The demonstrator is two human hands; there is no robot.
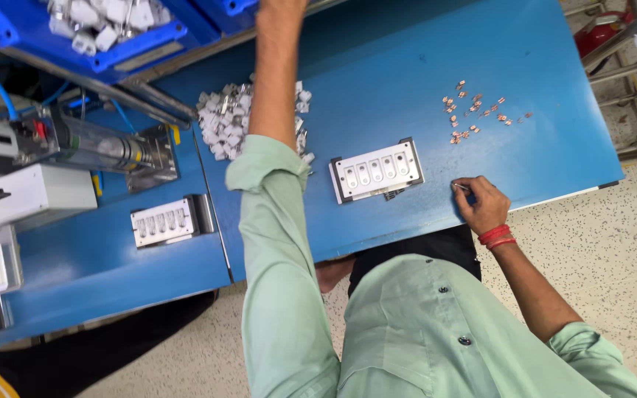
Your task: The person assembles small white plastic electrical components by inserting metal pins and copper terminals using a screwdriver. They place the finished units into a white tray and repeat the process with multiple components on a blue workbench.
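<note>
pinching a small metal piece (pixel 461 187), right hand (pixel 483 206) rests on table (pixel 377 59) (left hand cut off, grip unreadable).

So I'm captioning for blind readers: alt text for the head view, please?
Seen from above, a person at a blue table pinches a small metal piece with the right hand beside a white fixture; the left arm reaches out of view.
</note>
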